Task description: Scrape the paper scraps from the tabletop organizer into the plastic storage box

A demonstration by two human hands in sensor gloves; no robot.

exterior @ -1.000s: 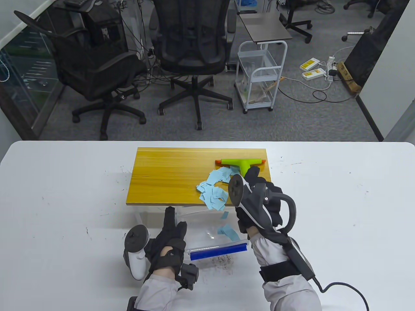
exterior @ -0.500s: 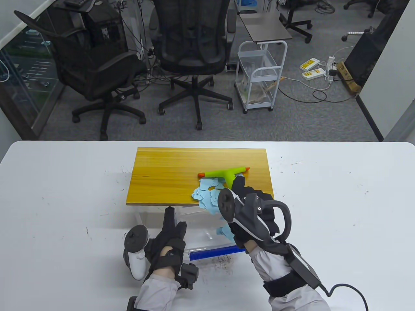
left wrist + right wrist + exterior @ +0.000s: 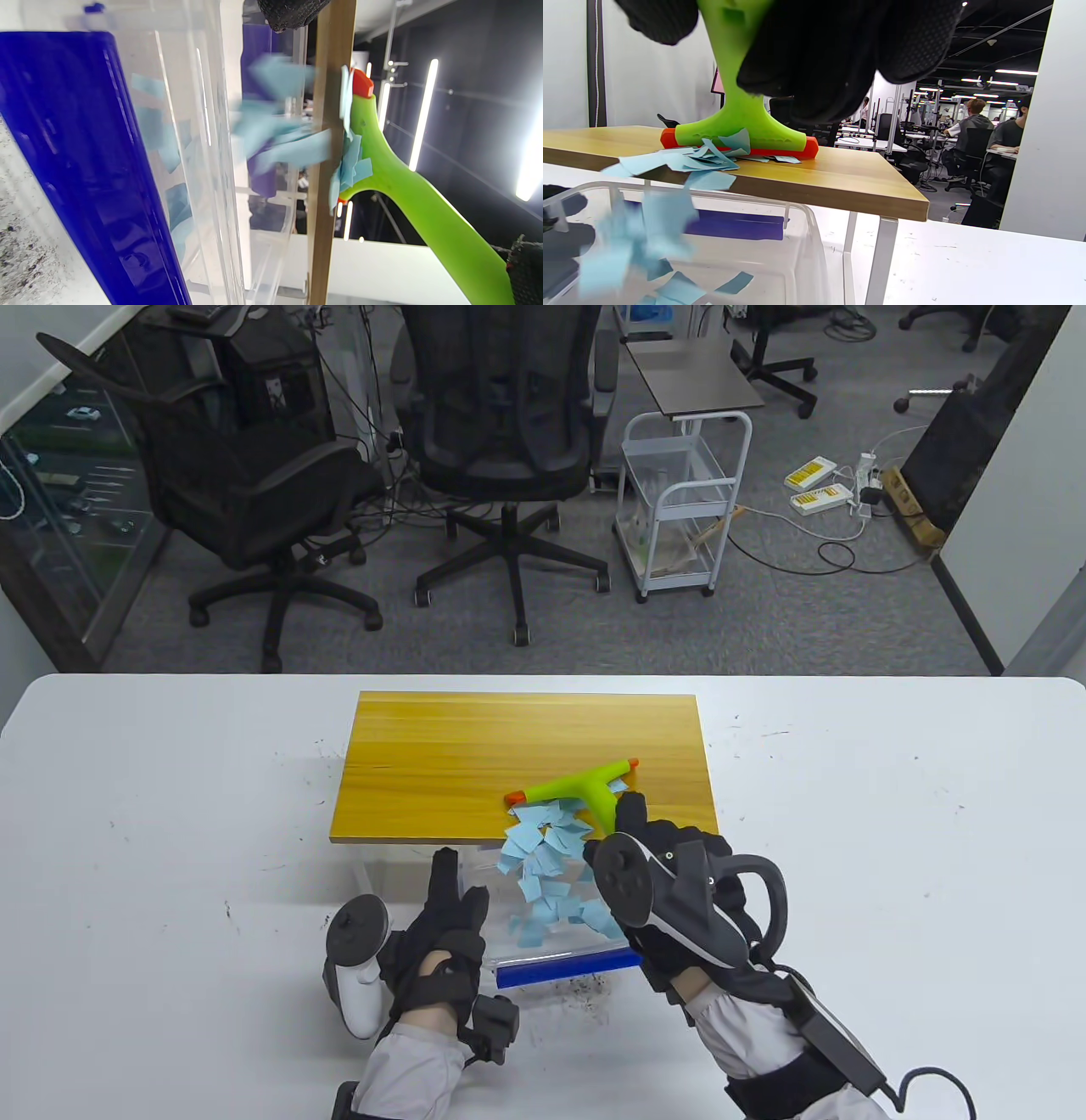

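Scraps: light blue paper scraps heaped at the near edge of the wooden organizer, some tipping over it, some blurred mid-fall, some lying in the clear plastic storage box below.
Handling, scraps: judged near weightless, limp, prone to flutter or cling to the blade; not worth pinching one by one, so a broad push suits them.
Handling, tool: green squeegee with orange blade ends looks stiff and light; best taken by the stem, where it is gripped now.
Right hand: right hand wraps its fingers round the green stem; blade rests on the organizer top, angled, just behind the heap.
Left hand: left hand lies on the worktop against the box's left side, fingers stretched toward the organizer; whether they press the box wall I cannot tell; nothing held.
Box: sits under the organizer's near edge, blue strip along its near rim.
Change, blade: a second ago it sat near the far right of the organizer top, roughly square to the edges; now nearer the front edge, further left, and slanted.
Change, scraps: then mostly spread on the wood with a few in the box; now bunched at the lip and spilling in.
Change, left hand: same place throughout.
Risk: judged, strays may drift past the box rim.
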